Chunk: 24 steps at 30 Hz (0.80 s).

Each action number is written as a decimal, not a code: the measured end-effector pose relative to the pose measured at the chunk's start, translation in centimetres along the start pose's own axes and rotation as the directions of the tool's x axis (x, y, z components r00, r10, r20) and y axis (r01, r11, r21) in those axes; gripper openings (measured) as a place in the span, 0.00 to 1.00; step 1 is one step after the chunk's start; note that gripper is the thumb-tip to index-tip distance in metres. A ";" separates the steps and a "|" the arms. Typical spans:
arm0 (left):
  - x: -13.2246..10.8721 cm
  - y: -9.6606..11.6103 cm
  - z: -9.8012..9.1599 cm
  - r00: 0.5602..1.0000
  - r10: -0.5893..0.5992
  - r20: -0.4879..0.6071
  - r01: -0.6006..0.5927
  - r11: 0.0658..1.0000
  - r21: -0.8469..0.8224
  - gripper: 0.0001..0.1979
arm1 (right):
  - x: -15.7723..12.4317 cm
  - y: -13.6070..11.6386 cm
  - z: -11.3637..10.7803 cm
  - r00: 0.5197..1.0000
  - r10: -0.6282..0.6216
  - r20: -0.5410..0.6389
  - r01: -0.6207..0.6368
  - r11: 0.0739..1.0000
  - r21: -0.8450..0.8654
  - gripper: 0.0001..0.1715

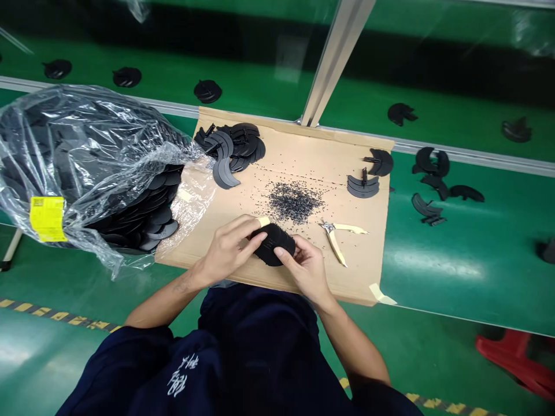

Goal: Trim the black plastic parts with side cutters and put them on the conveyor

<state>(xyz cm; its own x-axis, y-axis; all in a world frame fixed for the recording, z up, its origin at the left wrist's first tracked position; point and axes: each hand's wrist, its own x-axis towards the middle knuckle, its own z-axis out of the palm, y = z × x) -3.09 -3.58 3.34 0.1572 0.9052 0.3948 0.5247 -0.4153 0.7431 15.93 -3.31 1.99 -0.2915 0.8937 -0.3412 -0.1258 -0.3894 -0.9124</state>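
Note:
Over the front of the cardboard sheet (277,271), both of my hands grip the black curved plastic part (274,247). My left hand (232,245) pinches its upper left side, with yellow tape around one fingertip. At the lower right, my right hand (306,266) has its thumb pressed on the part's face. A heap of small black scraps (295,201) lies just beyond the hands. Right of them rest nippers (336,234) with pale yellow handles, jaws toward the heap. Under my fingers, the part's edges are hidden.
On the left, a clear plastic bag (99,133) spills many black parts. A pile of black parts (236,147) sits at the cardboard's back left. Two parts (363,186) lie at its right edge, with more loose parts (429,162) on the green table. A metal post (333,63) stands behind.

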 end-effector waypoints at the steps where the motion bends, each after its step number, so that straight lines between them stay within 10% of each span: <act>1: 0.0 0.0 0.2 1.000 0.014 -0.012 -0.014 1.000 0.016 0.13 | 0.0 0.0 0.1 1.000 -0.002 -0.002 0.002 1.000 -0.002 0.25; 17: -0.6 0.1 0.8 0.997 0.064 0.049 -0.065 0.998 0.027 0.13 | -0.1 0.4 0.2 0.996 -0.076 -0.055 0.068 0.989 -0.130 0.24; 24: -0.6 0.0 1.0 0.981 -0.166 0.104 0.184 0.962 -0.202 0.14 | -0.6 0.7 0.0 0.963 -0.256 -0.089 0.230 0.946 -0.230 0.16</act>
<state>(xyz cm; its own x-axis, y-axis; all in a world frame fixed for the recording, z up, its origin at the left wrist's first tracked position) -2.37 -4.05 2.57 0.1541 0.9660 0.2078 0.3646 -0.2510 0.8967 16.07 -4.15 1.57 -0.1641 0.9797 -0.1153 0.0323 -0.1115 -0.9932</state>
